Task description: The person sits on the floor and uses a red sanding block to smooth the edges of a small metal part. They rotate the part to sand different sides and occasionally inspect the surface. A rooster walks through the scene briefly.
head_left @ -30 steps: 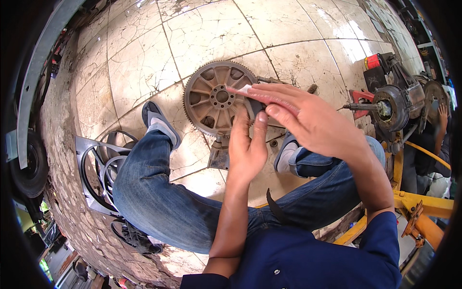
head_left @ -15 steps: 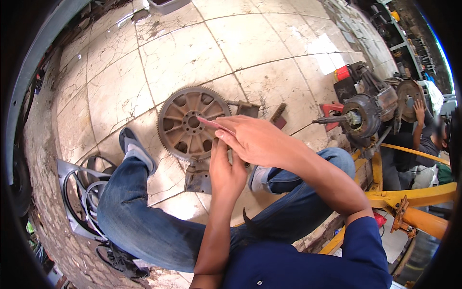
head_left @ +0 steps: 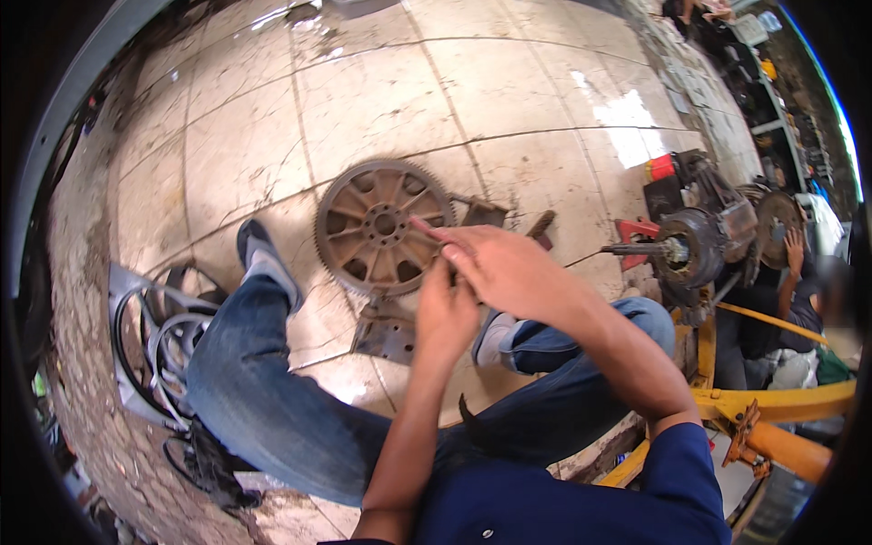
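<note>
Presently, working left to right: loose black rubber belts (head_left: 150, 331) lie coiled on a grey sheet at the person's left leg. Just right of that foot, the large toothed gear wheel (head_left: 383, 225) lies flat on the tiled floor (head_left: 381, 100), whole and detached, with a grey metal plate (head_left: 389, 334) on the floor just below it.

Progress, as judged: the wheel sits apart from any machine, and no tool is seen on it; whatever fitting it needs appears not yet begun.

The left hand (head_left: 445, 313) rises upright from the lower edge, fingers together, its tips meeting the right hand over the wheel's right rim. The right hand (head_left: 504, 271) reaches across from the right, fingers extended and close together, pointing towards the hub. Whether anything small is pinched between the hands cannot be told.

Further right stands a dismantled engine assembly (head_left: 695, 245) beside a yellow frame (head_left: 772, 400), another person's hand (head_left: 794, 247) near it.
</note>
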Action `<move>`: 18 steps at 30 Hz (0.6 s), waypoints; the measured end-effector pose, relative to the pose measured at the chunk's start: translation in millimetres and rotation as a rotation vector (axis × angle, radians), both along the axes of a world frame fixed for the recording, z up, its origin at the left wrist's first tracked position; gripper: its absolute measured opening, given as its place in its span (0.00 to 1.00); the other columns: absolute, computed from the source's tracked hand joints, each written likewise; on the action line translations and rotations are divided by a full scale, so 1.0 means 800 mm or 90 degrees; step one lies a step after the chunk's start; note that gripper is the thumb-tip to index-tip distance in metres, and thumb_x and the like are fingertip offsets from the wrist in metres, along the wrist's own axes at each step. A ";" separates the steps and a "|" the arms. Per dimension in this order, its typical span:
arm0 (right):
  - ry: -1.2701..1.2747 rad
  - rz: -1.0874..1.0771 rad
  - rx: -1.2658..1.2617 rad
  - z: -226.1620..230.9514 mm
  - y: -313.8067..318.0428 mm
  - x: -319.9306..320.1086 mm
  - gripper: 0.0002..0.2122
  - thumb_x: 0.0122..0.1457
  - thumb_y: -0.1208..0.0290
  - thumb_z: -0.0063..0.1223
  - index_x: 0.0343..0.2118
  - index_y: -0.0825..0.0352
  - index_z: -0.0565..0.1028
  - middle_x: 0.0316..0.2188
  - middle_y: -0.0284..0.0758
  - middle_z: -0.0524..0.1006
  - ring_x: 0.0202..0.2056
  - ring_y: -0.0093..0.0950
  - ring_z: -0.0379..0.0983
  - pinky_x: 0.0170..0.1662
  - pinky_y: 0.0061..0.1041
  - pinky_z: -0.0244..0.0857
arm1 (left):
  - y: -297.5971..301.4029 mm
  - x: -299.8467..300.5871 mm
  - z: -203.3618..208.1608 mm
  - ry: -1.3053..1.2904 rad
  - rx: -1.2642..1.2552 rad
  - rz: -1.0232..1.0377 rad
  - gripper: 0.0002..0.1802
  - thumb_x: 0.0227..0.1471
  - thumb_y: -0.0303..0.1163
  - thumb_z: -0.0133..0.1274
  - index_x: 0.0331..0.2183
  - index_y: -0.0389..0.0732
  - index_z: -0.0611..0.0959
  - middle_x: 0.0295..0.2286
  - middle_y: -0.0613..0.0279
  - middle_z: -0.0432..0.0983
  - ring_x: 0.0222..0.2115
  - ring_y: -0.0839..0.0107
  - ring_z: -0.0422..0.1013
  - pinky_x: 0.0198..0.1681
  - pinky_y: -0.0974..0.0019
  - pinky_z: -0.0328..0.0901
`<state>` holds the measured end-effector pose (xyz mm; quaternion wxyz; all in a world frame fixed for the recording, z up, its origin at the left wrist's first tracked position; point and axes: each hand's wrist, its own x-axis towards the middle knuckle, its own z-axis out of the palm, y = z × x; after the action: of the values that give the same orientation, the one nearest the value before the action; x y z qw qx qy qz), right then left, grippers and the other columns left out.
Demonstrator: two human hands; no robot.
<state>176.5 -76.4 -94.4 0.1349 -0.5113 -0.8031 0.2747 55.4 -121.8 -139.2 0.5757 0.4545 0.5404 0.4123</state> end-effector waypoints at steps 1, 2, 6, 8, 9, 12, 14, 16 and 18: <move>-0.014 -0.001 -0.085 0.008 0.005 -0.003 0.19 0.69 0.61 0.35 0.50 0.70 0.73 0.40 0.51 0.77 0.42 0.49 0.73 0.45 0.41 0.67 | -0.009 0.008 0.000 0.031 0.027 0.016 0.19 0.62 0.28 0.42 0.52 0.30 0.72 0.45 0.44 0.76 0.47 0.59 0.73 0.51 0.62 0.64; -0.039 -0.005 -0.167 0.029 0.013 -0.006 0.19 0.69 0.61 0.36 0.50 0.70 0.73 0.41 0.51 0.77 0.44 0.48 0.73 0.47 0.40 0.67 | -0.016 0.018 0.001 0.054 0.056 0.027 0.19 0.62 0.29 0.42 0.52 0.30 0.72 0.44 0.45 0.76 0.47 0.60 0.73 0.51 0.63 0.64; -0.039 0.013 -0.173 0.037 0.011 -0.006 0.19 0.69 0.62 0.36 0.52 0.70 0.72 0.44 0.50 0.77 0.46 0.47 0.73 0.49 0.39 0.68 | -0.006 0.008 -0.006 -0.009 0.075 0.031 0.17 0.59 0.28 0.44 0.48 0.32 0.74 0.41 0.38 0.74 0.44 0.47 0.72 0.48 0.54 0.65; -0.015 0.034 -0.035 0.022 0.002 -0.001 0.19 0.69 0.62 0.37 0.52 0.70 0.72 0.43 0.50 0.76 0.45 0.48 0.73 0.48 0.39 0.68 | 0.005 0.000 0.011 -0.051 -0.060 0.017 0.17 0.59 0.28 0.45 0.49 0.32 0.73 0.43 0.37 0.73 0.44 0.44 0.71 0.48 0.52 0.64; -0.003 0.043 0.035 0.017 -0.002 0.002 0.18 0.69 0.63 0.37 0.52 0.70 0.72 0.43 0.51 0.76 0.44 0.48 0.72 0.47 0.40 0.68 | 0.007 -0.002 0.017 -0.071 -0.127 0.008 0.18 0.59 0.28 0.45 0.50 0.32 0.72 0.44 0.37 0.72 0.44 0.42 0.70 0.48 0.52 0.64; -0.004 0.038 -0.065 0.024 0.006 -0.003 0.18 0.68 0.63 0.38 0.51 0.71 0.72 0.45 0.49 0.76 0.46 0.47 0.73 0.48 0.39 0.68 | -0.010 0.016 0.003 0.031 0.043 0.035 0.17 0.62 0.29 0.42 0.49 0.31 0.73 0.42 0.43 0.76 0.43 0.54 0.73 0.47 0.59 0.65; -0.012 0.023 -0.124 0.038 0.011 -0.005 0.18 0.68 0.63 0.38 0.51 0.71 0.72 0.46 0.48 0.76 0.47 0.46 0.72 0.50 0.38 0.68 | -0.011 0.018 0.002 0.080 0.116 0.031 0.16 0.64 0.31 0.43 0.48 0.31 0.74 0.41 0.45 0.78 0.43 0.59 0.75 0.46 0.62 0.66; 0.011 0.033 -0.053 0.032 0.004 -0.005 0.18 0.68 0.63 0.39 0.53 0.70 0.72 0.47 0.47 0.76 0.47 0.44 0.73 0.50 0.37 0.68 | 0.001 0.001 -0.002 0.008 0.023 0.033 0.16 0.62 0.30 0.44 0.47 0.30 0.74 0.39 0.41 0.77 0.40 0.52 0.75 0.42 0.59 0.67; -0.028 0.039 -0.009 0.033 -0.005 0.003 0.18 0.68 0.62 0.39 0.53 0.68 0.72 0.46 0.47 0.76 0.46 0.43 0.74 0.50 0.36 0.68 | 0.004 -0.001 -0.004 -0.021 -0.017 0.041 0.14 0.61 0.29 0.46 0.46 0.31 0.74 0.37 0.41 0.76 0.36 0.51 0.75 0.39 0.58 0.67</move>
<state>179.0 -80.3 -67.8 0.1055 -0.4932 -0.8193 0.2729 54.6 -118.7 -142.8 0.5771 0.4220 0.5507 0.4307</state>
